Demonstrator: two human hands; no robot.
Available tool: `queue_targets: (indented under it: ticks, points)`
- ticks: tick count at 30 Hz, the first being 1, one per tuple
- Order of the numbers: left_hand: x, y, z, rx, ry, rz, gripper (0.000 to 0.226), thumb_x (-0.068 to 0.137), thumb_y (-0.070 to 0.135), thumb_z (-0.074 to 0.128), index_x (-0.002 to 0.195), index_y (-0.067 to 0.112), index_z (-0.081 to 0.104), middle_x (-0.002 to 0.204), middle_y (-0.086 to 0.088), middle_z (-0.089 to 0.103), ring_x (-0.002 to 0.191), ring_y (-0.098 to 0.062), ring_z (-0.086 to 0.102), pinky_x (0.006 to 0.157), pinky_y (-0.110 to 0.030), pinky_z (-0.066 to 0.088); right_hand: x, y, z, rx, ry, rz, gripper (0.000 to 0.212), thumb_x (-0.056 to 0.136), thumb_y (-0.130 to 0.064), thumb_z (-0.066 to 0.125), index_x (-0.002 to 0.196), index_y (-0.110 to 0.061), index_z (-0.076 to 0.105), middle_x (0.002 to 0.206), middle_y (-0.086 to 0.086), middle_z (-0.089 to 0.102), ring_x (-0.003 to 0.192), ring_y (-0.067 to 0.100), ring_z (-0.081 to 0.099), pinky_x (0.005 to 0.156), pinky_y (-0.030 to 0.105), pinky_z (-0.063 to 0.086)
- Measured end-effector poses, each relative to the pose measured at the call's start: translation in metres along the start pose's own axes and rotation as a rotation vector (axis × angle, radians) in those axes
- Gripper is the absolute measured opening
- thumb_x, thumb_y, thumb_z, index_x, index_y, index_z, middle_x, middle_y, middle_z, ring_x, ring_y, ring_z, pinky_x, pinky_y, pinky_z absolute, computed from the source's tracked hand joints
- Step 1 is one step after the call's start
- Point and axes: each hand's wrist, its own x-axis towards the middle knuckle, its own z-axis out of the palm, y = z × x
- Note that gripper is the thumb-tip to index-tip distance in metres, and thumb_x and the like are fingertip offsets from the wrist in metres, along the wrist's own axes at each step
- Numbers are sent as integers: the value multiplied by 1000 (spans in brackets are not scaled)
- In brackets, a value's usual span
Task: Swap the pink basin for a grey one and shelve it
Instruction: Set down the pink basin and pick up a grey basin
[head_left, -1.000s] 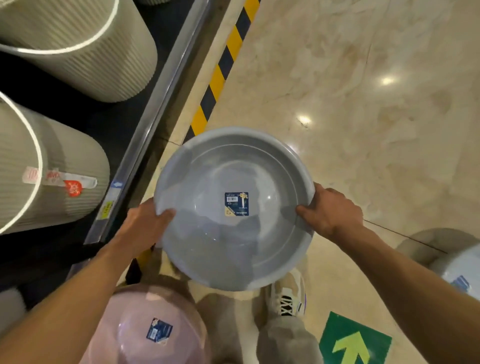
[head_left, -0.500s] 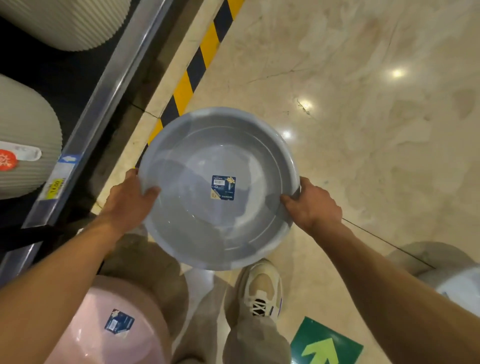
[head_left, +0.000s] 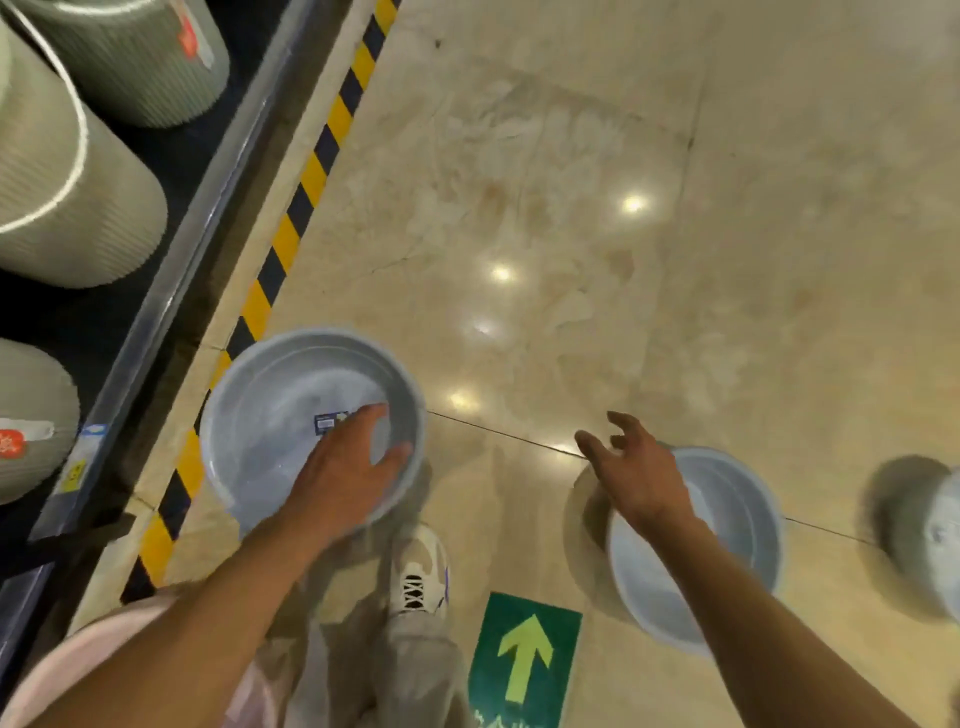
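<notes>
Left hand (head_left: 345, 475) grips near rim of grey basin (head_left: 275, 415) beside striped floor edge; right hand (head_left: 636, 470) open, fingers spread, above second grey basin (head_left: 737, 525).

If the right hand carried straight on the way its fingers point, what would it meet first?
Probably nothing close: the right hand, open, points up-frame across bare marble floor. The grey basin lies under the wrist, already behind its fingers. Depth is unclear.

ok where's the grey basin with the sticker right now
In the head view it's lower left: the grey basin sits by the yellow-black floor stripe, with the left hand over its near rim.
</notes>
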Motion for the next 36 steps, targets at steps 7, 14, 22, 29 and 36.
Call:
queue_targets:
  ticks: [7, 14, 22, 29, 36]
  points:
    - [-64, 109, 88, 190, -196, 137, 63, 93, 54, 57, 148, 26, 43, 149, -5, 53, 129, -28, 54, 101, -38, 45, -96, 164, -95, 291, 204, 252, 63, 91, -53, 61, 145, -22, 49, 134, 7, 66, 118, 29, 61, 95, 38, 46]
    - [-64, 130, 215, 331, -291, 69, 67, 89, 60, 58, 143, 21, 50, 143, -5, 57, 124, -27, 58, 95, -39, 48, -83, 332, -111, 319, 217, 506, 70, 90, -60, 57, 147, -22, 44, 139, 14, 61, 123, 35, 58, 98, 44, 45]
    - [16, 120, 363, 537, -243, 46, 70, 91, 68, 48, 136, 15, 52, 136, -6, 59, 108, -20, 58, 82, -31, 40, 43, 472, -55, 155, 59, 504, 71, 90, -64, 53, 146, -21, 44, 140, 14, 61, 124, 41, 57, 98, 48, 47]
    - [62, 84, 405, 581, -237, 14, 67, 79, 81, 46, 114, 25, 62, 105, 2, 66, 86, -15, 59, 75, -38, 52, 103, 506, 2, 28, -87, 373, 68, 90, -67, 48, 140, -21, 50, 130, 11, 65, 112, 36, 61, 88, 46, 50]
    - [55, 84, 411, 452, -235, 29, 33, 77, 69, 56, 79, 36, 59, 79, 11, 65, 69, -9, 61, 58, -29, 47, 109, 501, -6, -22, -76, 300, 54, 91, -64, 50, 122, -23, 64, 93, -1, 59, 82, 26, 53, 68, 38, 45]
